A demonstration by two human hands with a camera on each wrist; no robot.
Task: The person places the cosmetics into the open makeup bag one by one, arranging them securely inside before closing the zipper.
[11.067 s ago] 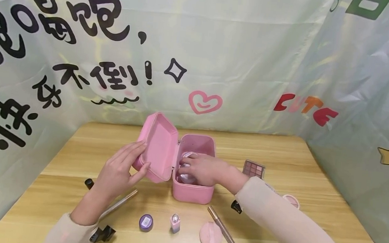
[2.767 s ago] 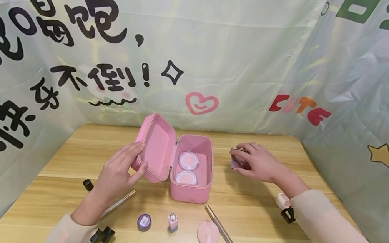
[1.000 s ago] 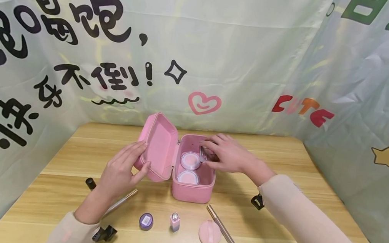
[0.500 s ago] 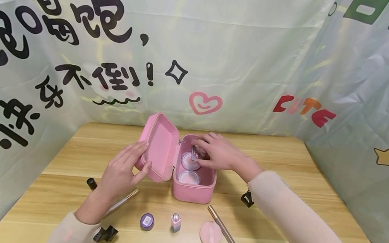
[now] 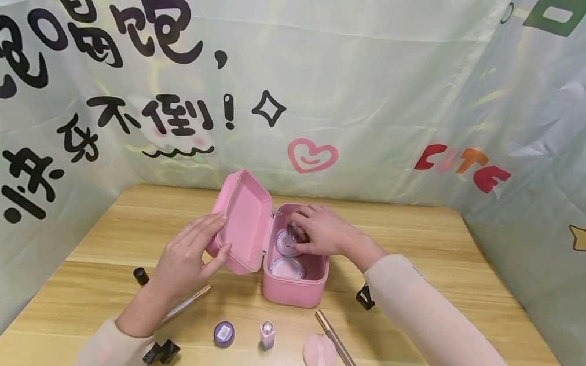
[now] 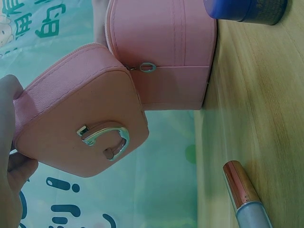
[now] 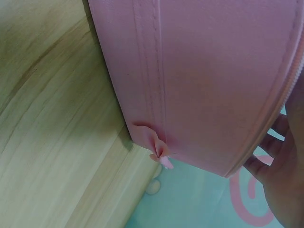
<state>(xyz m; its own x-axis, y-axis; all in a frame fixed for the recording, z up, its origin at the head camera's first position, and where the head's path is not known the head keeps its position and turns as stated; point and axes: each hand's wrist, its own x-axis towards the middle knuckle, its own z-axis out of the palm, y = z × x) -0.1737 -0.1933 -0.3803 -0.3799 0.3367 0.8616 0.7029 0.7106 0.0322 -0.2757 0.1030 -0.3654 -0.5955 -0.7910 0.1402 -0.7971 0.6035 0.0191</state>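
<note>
My left hand holds the raised lid of a pink makeup case, fingers behind its edge and thumb at the front. In the left wrist view, the lid shows its metal-ended handle. My right hand reaches into the case with a small eyeshadow palette gripped in its fingers. The palette is tilted above the rear of two round pink compacts; the front compact lies flat in plain sight. Only the case's outer side and part of my hand show in the right wrist view.
Before the case are a purple-lidded jar, a small pink-and-grey bottle, a pink powder puff and a metallic tube. A slim tube and a black-capped item lie by my left forearm.
My right hand took the palette from the table right of the case and carried it left, down into the case. Two compacts now lie inside. My left hand has stayed on the lid.
</note>
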